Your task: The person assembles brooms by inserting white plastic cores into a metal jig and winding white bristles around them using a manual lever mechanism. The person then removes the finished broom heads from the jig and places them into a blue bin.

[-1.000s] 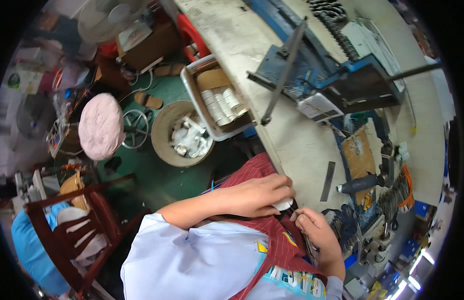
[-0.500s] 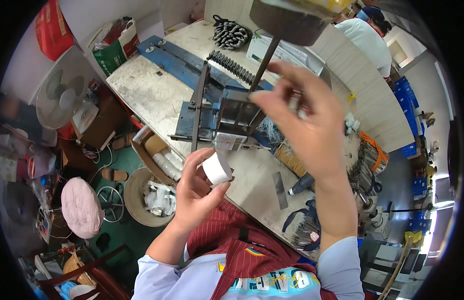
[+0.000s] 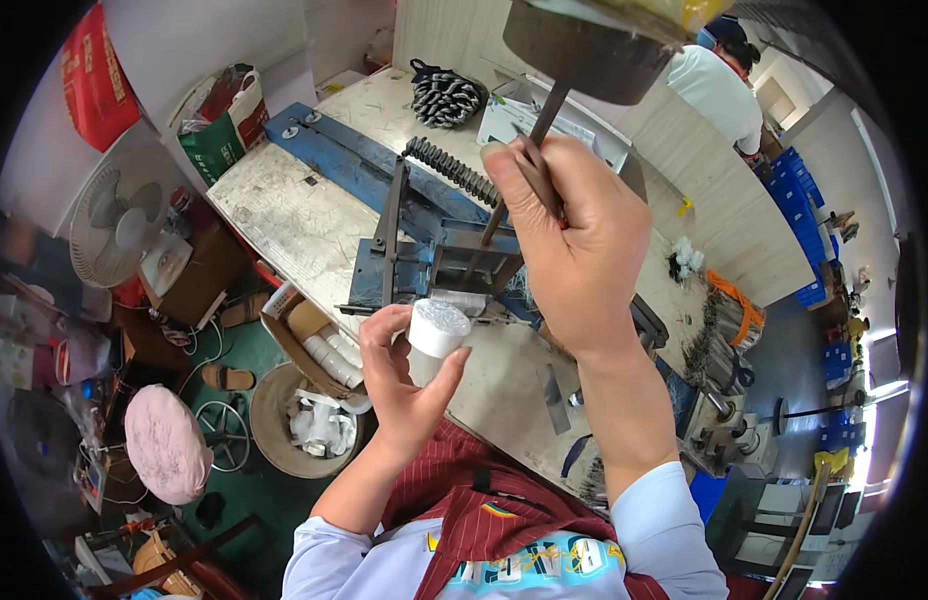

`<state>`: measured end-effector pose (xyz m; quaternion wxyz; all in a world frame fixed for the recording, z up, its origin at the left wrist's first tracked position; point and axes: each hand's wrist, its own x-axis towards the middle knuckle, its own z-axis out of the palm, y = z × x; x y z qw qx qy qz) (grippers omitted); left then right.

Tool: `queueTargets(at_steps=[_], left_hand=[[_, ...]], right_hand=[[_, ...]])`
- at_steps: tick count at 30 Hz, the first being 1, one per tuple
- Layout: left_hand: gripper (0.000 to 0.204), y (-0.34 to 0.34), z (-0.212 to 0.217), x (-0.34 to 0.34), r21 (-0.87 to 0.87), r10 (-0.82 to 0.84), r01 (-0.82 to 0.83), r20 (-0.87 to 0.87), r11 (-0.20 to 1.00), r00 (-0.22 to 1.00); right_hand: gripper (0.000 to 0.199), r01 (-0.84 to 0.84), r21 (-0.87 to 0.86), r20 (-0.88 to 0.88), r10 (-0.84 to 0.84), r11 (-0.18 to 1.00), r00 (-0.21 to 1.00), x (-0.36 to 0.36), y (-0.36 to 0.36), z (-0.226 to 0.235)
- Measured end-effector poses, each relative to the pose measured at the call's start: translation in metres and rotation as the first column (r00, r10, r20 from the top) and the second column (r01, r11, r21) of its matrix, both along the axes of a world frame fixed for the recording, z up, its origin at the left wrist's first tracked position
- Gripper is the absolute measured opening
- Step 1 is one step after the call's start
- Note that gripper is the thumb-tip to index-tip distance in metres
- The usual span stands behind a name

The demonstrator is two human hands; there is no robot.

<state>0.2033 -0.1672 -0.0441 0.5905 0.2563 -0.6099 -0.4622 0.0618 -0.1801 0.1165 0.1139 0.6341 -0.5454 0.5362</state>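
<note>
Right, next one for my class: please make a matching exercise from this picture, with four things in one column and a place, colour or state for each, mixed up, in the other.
Things
1. Round white piece
2. Padded seat
3. Bin
4. Spring

Descriptions
A. Dark and coiled
B. Has white scraps inside
C. Held in the person's left hand
D. Pink

Right pairs: 1-C, 2-D, 3-B, 4-A
</note>
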Motion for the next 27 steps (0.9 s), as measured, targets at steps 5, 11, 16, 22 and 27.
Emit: queueTargets(at_steps=[5, 11, 16, 22, 27], left_hand=[[0.065, -0.008, -0.005, -0.014, -0.271, 0.181, -0.153, 0.083, 0.95, 0.98], [0.066, -0.016, -0.007, -0.034, -0.396, 0.422, -0.334, 0.158, 0.855, 0.893], [0.064, -0.016, 0.0, -0.041, -0.38, 0.473, -0.375, 0.208, 0.846, 0.856], [0.067, -0.013, 0.006, -0.049, -0.301, 0.476, -0.398, 0.265, 0.867, 0.838], [0.065, -0.012, 0.009, -0.05, -0.309, 0.493, -0.412, 0.259, 0.857, 0.831]], right_hand=[[0.019, -0.045, -0.043, 0.084, 0.048, 0.998, 0.995, 0.003, -0.003, 0.014], [0.016, -0.071, -0.096, 0.024, 0.074, 0.993, 0.997, -0.001, -0.007, 0.016], [0.015, -0.062, -0.064, 0.048, 0.065, 0.996, 0.997, -0.003, -0.006, 0.015], [0.017, -0.043, -0.038, 0.033, 0.045, 0.998, 0.998, -0.005, -0.004, 0.011], [0.018, -0.022, 0.085, 0.051, 0.018, 0.996, 0.999, -0.004, 0.002, 0.009]])
